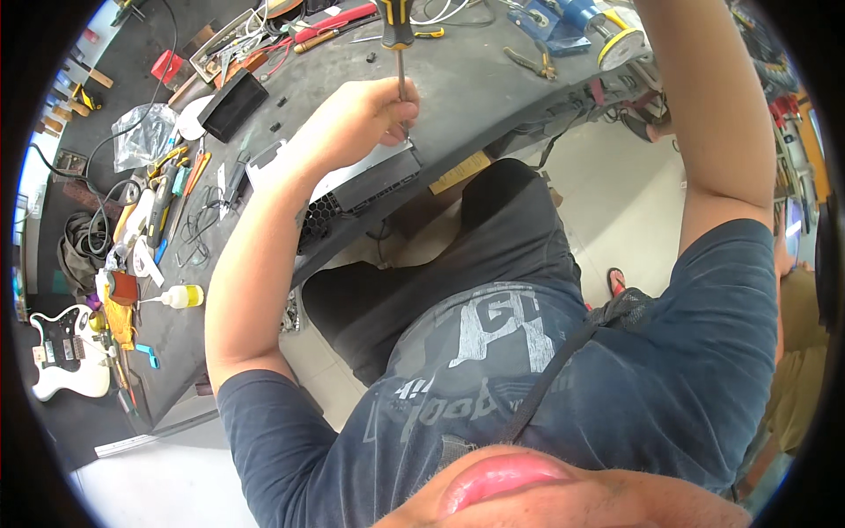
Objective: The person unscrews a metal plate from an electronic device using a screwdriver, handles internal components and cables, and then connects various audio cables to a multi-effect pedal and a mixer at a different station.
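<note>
My left hand [374, 119] reaches over the bench, its fingers pinched round the metal shaft [401, 75] of a screwdriver. The black and yellow screwdriver handle [396, 25] points up to the top edge of the picture. Its tip goes down to the corner of a silver metal case [356, 174] with black vented sides, which lies at the bench's near edge, partly hidden by my left wrist and forearm. My right forearm [709, 97] runs up to the top edge, and the hand beyond it is out of the picture.
Pliers [532, 63] and a blue tool with a round disc [620, 48] lie at the far right. On the left are an open black box [232, 106], a dropper bottle [183, 297], a white guitar-shaped thing [70, 352], loose cables and several hand tools. Another person [792, 352] stands at the right edge.
</note>
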`<state>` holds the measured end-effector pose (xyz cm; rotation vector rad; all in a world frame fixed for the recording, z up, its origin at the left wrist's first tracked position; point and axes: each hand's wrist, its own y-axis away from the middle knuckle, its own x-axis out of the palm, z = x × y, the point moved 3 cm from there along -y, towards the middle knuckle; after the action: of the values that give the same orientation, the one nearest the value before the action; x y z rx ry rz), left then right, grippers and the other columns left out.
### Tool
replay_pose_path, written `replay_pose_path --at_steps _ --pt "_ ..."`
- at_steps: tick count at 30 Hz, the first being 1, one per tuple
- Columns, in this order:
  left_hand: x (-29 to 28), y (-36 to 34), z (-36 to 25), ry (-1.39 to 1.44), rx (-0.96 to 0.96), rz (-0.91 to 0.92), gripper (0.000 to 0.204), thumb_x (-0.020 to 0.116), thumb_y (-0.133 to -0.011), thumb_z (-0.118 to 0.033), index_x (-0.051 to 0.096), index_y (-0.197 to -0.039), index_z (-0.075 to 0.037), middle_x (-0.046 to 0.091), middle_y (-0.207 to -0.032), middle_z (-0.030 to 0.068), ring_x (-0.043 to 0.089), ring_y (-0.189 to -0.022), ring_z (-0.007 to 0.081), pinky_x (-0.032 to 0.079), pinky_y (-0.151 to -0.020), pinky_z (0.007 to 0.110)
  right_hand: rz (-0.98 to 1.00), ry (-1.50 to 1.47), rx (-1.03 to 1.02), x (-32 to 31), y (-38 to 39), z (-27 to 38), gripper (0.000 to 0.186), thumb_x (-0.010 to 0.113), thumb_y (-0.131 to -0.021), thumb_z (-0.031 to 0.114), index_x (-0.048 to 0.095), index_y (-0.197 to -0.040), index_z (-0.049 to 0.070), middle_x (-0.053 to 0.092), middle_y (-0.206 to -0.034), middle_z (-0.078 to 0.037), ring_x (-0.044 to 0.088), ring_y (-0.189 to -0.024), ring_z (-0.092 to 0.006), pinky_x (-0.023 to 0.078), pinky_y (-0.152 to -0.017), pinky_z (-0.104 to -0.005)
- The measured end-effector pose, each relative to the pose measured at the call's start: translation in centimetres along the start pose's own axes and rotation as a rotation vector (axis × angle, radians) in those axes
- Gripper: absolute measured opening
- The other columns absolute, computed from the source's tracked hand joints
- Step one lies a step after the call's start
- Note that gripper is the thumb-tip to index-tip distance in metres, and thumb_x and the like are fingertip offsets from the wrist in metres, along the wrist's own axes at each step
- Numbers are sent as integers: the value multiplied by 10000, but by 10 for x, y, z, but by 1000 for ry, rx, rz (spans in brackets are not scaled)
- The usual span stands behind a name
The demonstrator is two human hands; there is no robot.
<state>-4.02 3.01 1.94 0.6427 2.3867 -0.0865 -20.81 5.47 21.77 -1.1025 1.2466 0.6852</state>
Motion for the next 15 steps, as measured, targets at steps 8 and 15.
replay_pose_path --at_steps 8,15 --pt "4 -8 16 11 49 -14 160 572 -1057 -147 648 -1092 -11 708 -954 53 705 -887 142 591 -833 313 64 28 -26 1 -15 -13 254 666 -857 52 719 -1099 -7 758 -968 -153 716 -850 -256 547 -778 -379" --pt "5 -2 11 -42 67 -22 133 601 -1041 -120 654 -1104 -16 708 -967 41 696 -915 134 594 -840 316 451 337 387 -13 -40 -8 473 749 -905 438 739 -1046 -14 763 -953 -168 723 -716 -275 574 -683 -422"
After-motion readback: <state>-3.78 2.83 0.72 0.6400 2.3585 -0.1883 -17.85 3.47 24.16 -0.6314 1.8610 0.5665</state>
